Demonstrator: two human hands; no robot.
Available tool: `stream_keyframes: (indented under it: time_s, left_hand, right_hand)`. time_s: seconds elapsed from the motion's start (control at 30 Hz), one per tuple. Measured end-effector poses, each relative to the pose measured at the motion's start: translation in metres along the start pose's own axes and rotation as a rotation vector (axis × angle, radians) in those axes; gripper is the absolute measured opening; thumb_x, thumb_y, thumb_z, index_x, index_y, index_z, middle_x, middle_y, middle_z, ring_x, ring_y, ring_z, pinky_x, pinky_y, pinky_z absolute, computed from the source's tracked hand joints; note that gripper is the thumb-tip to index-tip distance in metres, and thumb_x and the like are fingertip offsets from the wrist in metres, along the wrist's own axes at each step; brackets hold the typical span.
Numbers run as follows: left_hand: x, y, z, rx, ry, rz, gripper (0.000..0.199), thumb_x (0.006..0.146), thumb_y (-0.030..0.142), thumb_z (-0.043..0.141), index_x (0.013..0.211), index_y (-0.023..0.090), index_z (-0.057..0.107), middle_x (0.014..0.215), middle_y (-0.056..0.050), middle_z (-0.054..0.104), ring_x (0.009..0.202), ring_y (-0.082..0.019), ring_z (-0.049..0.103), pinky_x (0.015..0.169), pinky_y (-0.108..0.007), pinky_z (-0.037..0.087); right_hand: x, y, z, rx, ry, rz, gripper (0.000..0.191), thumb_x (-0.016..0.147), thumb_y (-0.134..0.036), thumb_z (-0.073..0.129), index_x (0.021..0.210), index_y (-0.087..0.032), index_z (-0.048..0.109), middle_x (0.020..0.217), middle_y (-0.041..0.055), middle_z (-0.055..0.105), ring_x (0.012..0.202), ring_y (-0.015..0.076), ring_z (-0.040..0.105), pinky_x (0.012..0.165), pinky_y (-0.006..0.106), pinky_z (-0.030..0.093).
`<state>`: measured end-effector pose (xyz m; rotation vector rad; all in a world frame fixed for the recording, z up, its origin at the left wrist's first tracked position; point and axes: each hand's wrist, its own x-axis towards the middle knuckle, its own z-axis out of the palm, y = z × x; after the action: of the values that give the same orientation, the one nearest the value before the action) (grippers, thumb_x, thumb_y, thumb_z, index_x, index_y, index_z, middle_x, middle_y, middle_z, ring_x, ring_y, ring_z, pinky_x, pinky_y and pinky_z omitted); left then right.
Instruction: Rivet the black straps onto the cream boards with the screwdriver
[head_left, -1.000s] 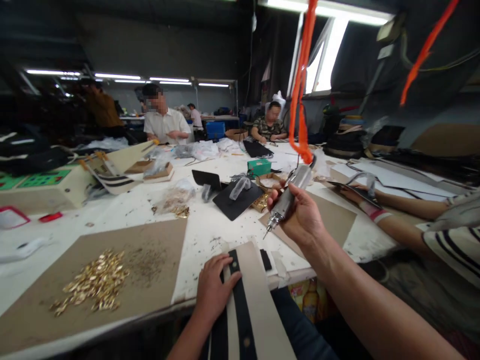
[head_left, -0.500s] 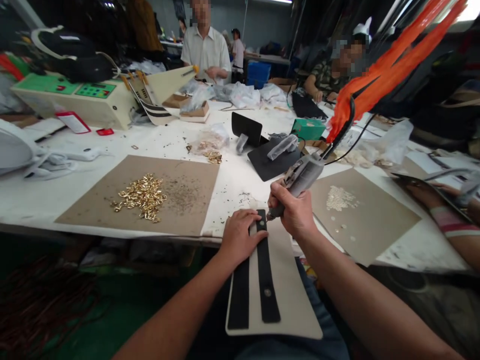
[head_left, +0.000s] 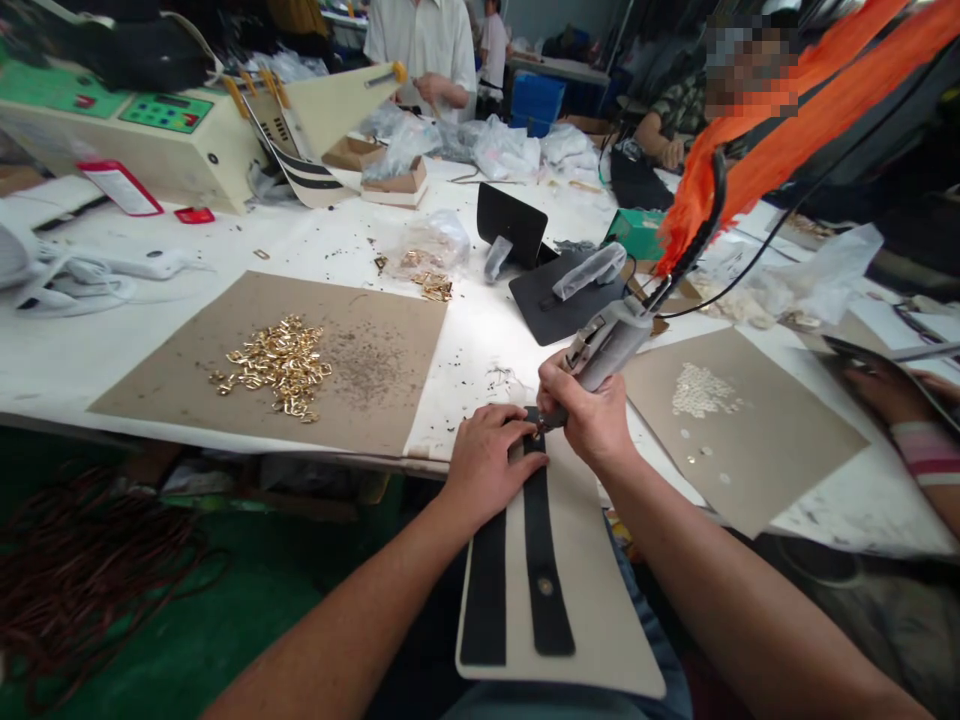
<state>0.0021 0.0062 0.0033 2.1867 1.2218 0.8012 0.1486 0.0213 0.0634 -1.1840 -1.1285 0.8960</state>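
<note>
The left hand [head_left: 491,465] lies open, pressing a black strip [head_left: 544,570] onto a smooth beige panel [head_left: 600,610] at the near edge; the right hand [head_left: 589,415] clamps a metal power tool [head_left: 607,345], its tip apparently touching the strip's far end.

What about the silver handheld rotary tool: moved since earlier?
Yes: the tool went toward the white table's near edge, tip now at the top of the black-striped cream strap.

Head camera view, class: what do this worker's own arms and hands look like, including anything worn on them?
Both forearms are bare, with no sleeves showing. The left hand and right hand wear no gloves, and no watch or bracelet shows at either wrist.
</note>
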Motion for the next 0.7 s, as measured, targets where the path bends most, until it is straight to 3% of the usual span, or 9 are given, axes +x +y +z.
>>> stream_keyframes:
  time_s: [0.3, 0.7]
  left_hand:
    - [0.001, -0.002, 0.001, -0.001, -0.029, -0.014, 0.035, 0.079, 0.039, 0.084, 0.111, 0.026, 0.076, 0.127, -0.007, 0.069, 0.122, -0.031, 0.057, 0.102, -0.048, 0.046]
    - [0.002, 0.002, 0.0, 0.033, -0.024, -0.064, 0.036, 0.082, 0.041, 0.08, 0.113, 0.024, 0.072, 0.119, -0.006, 0.069, 0.116, -0.031, 0.06, 0.097, -0.047, 0.047]
  right_hand:
    - [-0.003, -0.005, -0.001, -0.079, -0.151, -0.095, 0.028, 0.083, -0.033, 0.07, 0.064, -0.02, 0.056, 0.062, -0.001, 0.055, 0.056, 0.0129, 0.049, 0.054, 0.027, 0.043]
    - [0.0, 0.007, -0.001, -0.094, -0.332, -0.124, 0.014, 0.072, -0.026, 0.07, 0.07, -0.023, 0.056, 0.071, 0.001, 0.061, 0.064, 0.0168, 0.054, 0.062, 0.032, 0.05]
